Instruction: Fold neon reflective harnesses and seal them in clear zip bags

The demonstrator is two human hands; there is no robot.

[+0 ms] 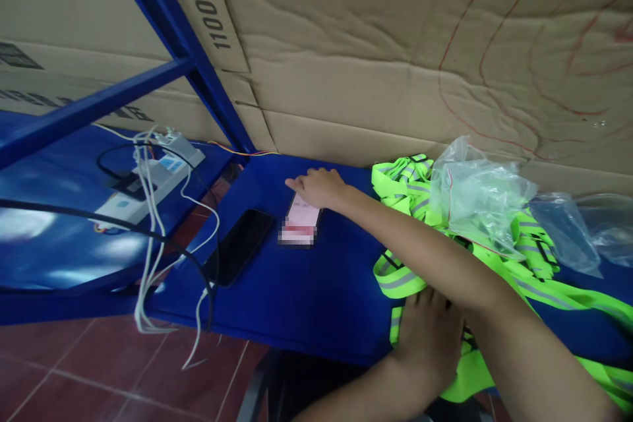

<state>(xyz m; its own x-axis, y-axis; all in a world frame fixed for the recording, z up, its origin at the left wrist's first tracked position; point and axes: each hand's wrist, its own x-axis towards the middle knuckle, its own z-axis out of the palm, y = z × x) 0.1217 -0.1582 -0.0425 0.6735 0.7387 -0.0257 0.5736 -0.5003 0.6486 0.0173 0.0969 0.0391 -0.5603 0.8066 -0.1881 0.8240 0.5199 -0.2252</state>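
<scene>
My right hand [319, 188] reaches across the blue table [306, 297] and is closed over the far end of a phone [301, 221]. The phone lies screen up and lit pink, with its far end hidden under my fingers. My right forearm crosses above my left hand [430, 336], which is closed on the neon-yellow reflective straps [403, 280]. Its fingertips are partly covered, so the exact grip is hard to see. To the left of the lit phone lies a second phone [246, 244] with a dark screen.
Clear plastic bags [482, 194] lie on the strap pile at the right. White power strips [163, 178] with tangled cables sit on another blue surface at left. A blue metal frame [198, 79] stands before cardboard sheets [336, 66]. Red floor tiles [113, 369] show below.
</scene>
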